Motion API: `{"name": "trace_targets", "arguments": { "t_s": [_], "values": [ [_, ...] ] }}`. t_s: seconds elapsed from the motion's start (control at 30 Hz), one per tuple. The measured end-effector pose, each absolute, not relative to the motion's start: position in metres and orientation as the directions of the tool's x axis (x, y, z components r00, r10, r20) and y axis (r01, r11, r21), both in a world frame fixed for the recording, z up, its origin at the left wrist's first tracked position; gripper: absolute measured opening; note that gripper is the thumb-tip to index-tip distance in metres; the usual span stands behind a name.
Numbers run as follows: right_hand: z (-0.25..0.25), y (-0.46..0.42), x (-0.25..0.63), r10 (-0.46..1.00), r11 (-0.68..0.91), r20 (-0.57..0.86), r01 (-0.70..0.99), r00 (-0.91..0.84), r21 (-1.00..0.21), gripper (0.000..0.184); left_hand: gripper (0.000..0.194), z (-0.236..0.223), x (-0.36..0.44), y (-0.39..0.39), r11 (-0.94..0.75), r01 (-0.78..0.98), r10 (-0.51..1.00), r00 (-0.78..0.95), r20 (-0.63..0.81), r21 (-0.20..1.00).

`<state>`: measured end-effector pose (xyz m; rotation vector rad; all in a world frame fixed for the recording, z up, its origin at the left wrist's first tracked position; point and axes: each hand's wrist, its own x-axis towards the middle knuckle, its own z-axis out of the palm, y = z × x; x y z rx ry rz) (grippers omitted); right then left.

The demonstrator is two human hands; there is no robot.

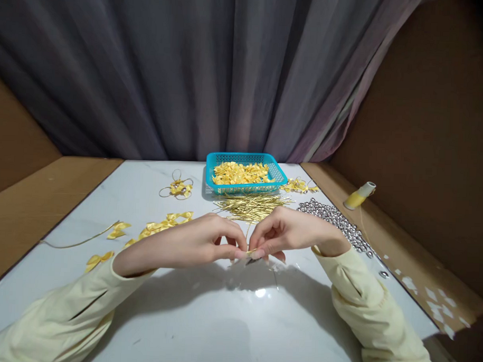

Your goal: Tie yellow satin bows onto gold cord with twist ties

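Fingertip to fingertip, my left hand (pixel 213 241) and my right hand (pixel 285 232) meet above the middle of the table. Both are closed in a pinch on a thin gold cord (pixel 248 232), part of which stands up between them. A small dark piece (pixel 254 261) shows under the right fingertips; its kind is not clear. Just beyond the hands lies a pile of gold cords (pixel 252 206). Yellow ribbon bows (pixel 156 228) are strewn beside my left forearm, and silver rings (pixel 331 218) are heaped past my right wrist.
A blue basket (pixel 281 181) of yellow bows (pixel 242 173) stands at the back. Corded bows with silver rings (pixel 181 188) lie back left, others (pixel 300 185) back right. A thread spool (pixel 359 195) is on the right ledge. Cardboard walls (pixel 433 129) and a curtain (pixel 197 74) enclose the table.
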<state>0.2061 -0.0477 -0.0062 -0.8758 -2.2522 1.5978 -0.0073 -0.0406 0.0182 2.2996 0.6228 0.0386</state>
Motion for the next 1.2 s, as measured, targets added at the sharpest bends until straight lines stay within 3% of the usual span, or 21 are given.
{"name": "trace_targets", "arguments": {
  "t_s": [0.17,0.3,0.5,0.7,0.93,1.2],
  "values": [
    [0.008,-0.059,0.206,0.718,0.361,-0.031,0.409,-0.696,-0.838,0.023,0.021,0.021,-0.009,-0.038,-0.492,0.477,0.489,0.844,-0.222,0.728],
    [0.014,-0.075,0.202,0.782,0.593,0.263,0.542,-0.566,-0.596,0.022,0.023,0.027,-0.009,-0.035,-0.352,0.484,0.522,0.812,-0.261,0.801],
    [0.004,-0.084,0.19,0.714,0.696,0.436,0.624,-0.549,-0.355,0.017,0.02,0.033,-0.007,-0.033,-0.116,0.434,0.539,0.783,-0.31,0.893],
    [-0.006,-0.082,0.184,0.605,0.69,0.582,0.722,-0.544,-0.043,0.015,0.018,0.024,-0.01,-0.023,0.164,0.27,0.513,0.798,-0.316,0.949],
    [-0.001,-0.083,0.185,0.392,0.701,0.654,0.67,-0.648,0.243,0.02,0.021,0.02,-0.011,-0.018,0.499,0.206,0.379,0.821,-0.426,0.842],
    [0.003,-0.084,0.189,0.28,0.714,0.685,0.623,-0.672,0.319,0.024,0.02,0.02,-0.012,-0.019,0.635,0.175,0.317,0.829,-0.461,0.752]
  ]
}}
